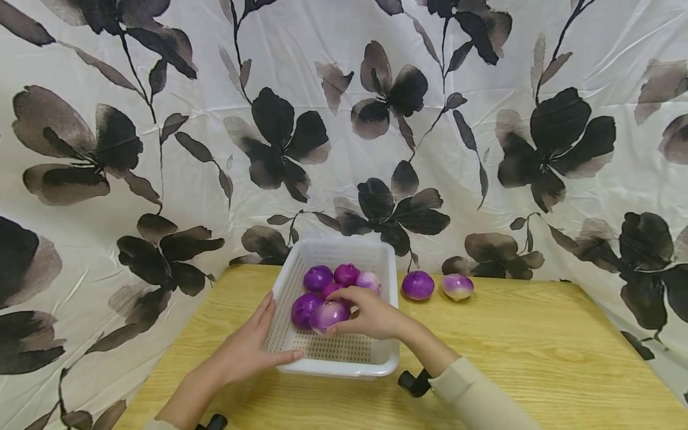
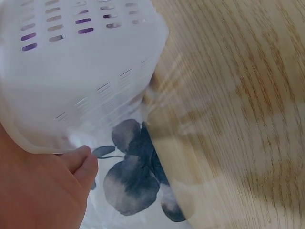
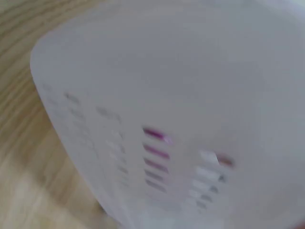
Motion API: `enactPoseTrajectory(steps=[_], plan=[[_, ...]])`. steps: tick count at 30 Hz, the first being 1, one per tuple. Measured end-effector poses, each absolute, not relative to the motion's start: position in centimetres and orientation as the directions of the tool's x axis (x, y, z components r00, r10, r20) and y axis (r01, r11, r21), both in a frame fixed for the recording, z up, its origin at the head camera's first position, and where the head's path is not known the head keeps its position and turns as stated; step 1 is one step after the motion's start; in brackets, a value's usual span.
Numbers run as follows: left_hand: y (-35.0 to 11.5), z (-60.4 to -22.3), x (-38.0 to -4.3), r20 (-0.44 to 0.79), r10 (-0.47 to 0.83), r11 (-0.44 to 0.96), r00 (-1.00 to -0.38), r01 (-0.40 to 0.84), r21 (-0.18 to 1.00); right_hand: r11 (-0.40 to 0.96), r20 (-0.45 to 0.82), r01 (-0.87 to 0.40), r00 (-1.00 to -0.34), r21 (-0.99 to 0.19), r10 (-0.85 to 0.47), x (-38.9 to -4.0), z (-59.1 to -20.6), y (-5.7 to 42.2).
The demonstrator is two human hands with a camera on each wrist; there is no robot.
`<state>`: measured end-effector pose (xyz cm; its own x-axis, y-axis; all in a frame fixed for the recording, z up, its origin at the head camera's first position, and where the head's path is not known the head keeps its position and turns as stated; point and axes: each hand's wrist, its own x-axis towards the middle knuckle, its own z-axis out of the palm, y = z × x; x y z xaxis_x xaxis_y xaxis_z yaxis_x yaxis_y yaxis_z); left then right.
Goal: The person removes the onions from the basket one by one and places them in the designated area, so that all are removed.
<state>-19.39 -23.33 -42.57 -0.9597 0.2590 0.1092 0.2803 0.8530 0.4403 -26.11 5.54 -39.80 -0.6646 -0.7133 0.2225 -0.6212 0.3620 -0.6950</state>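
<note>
A white plastic basket [image 1: 344,365] with slotted sides holds several purple onions. My right hand [image 1: 371,313] reaches in over its right side, thumb and fingers around a purple-and-white onion [image 1: 329,315]. Beside that one lie a darker purple onion [image 1: 304,310], another purple onion [image 1: 318,279], a magenta onion [image 1: 347,274] and a paler onion [image 1: 368,280]. At the basket's near left corner, my left hand [image 1: 244,352] rests with straight fingers along the outer left wall and its thumb on the near rim. The right wrist view shows mostly the basket wall [image 3: 190,86].
Two more onions, one purple [image 1: 418,285] and one purple-and-white [image 1: 457,286], sit on the wooden table [image 1: 537,352] right of the basket. A floral cloth [image 1: 333,137] hangs behind the table's far edge. Black wrist-camera mounts [image 1: 414,383] show near both wrists.
</note>
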Motion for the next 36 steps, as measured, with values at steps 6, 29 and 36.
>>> enactPoseTrajectory(steps=[6, 29, 36], plan=[[-23.4, -42.7, -19.3, 0.123, 0.258, 0.849, -0.958, 0.286, 0.444, 0.395, 0.237, -0.610, -0.701, -0.687, -0.672, -25.9, -38.8, 7.0], [-23.2, -42.5, -19.2, 0.098, 0.250, 0.855, -0.963, 0.267, 0.446, 0.413, 0.296, -0.572, -0.773, -0.709, -0.562, -26.2, -37.1, 12.4], [-23.3, -42.6, -19.3, 0.104, 0.252, 0.858, -0.962, 0.272, 0.435, 0.443, 0.297, -0.564, -0.789, -0.697, -0.537, -26.4, -37.0, 13.9]])
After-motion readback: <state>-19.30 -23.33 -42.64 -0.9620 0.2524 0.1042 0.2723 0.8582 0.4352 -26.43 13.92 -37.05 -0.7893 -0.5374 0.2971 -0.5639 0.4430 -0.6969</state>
